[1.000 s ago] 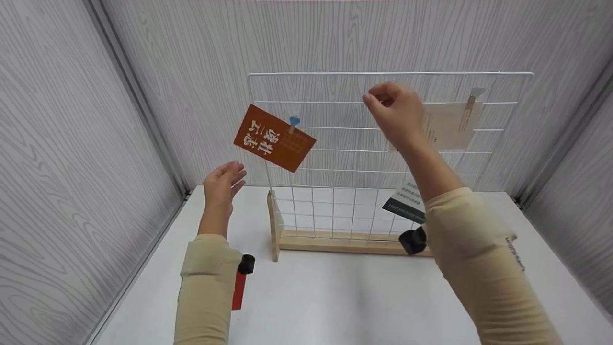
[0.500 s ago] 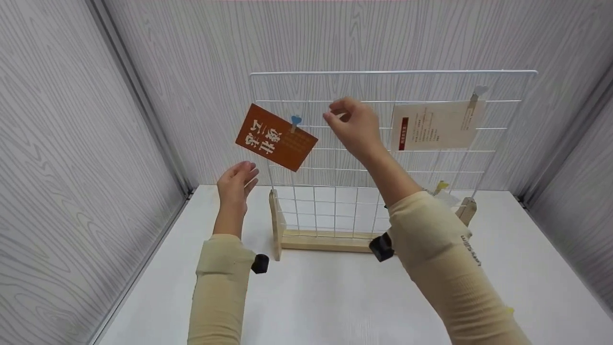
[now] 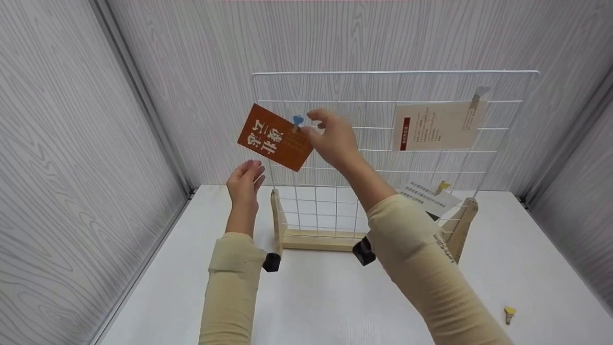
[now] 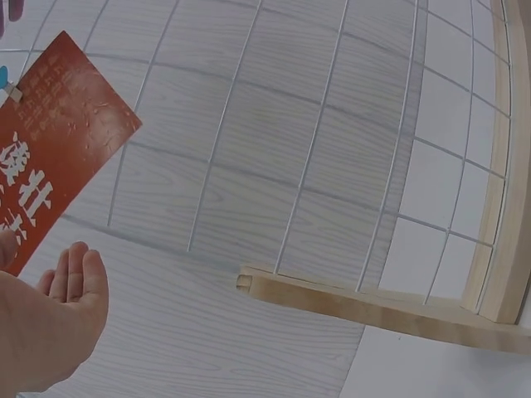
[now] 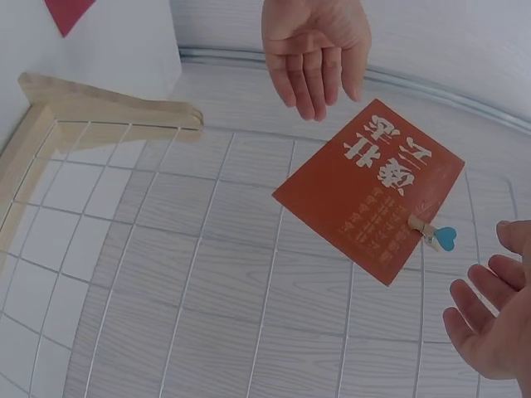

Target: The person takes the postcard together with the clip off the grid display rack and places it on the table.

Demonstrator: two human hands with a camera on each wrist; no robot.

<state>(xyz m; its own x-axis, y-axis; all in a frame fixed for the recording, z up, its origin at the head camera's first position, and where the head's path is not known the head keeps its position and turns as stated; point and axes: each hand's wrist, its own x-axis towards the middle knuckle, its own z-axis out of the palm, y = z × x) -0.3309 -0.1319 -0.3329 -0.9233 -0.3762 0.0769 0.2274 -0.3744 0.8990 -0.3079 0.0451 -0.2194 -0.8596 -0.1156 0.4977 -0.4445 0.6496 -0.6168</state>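
An orange-red card (image 3: 261,129) with white characters hangs tilted on the left of a white wire grid (image 3: 383,72). A small wooden clothespin with a blue heart (image 3: 298,120) holds it there. My right hand (image 3: 335,141) is beside the clothespin, thumb and index finger apart on its right side. In the right wrist view, a gap shows between those relaxed fingers and the blue heart (image 5: 445,239). Below the card's lower left edge is my left hand (image 3: 243,187), its fingers loosely bent and holding nothing. In the left wrist view, its thumb overlaps the card's lower part.
A cream card (image 3: 438,127) hangs at the grid's upper right from a white-heart clothespin (image 3: 479,93). Lower down, a yellow-heart clothespin (image 3: 443,186) holds a white card (image 3: 431,199), partly behind my right arm. Another yellow-heart clothespin (image 3: 509,314) lies on the white table (image 3: 325,297).
My right hand has moved left and down from the grid's upper middle to the blue-heart clothespin. My left hand has shifted slightly right. The orange-red card stays hanging at the same tilt.
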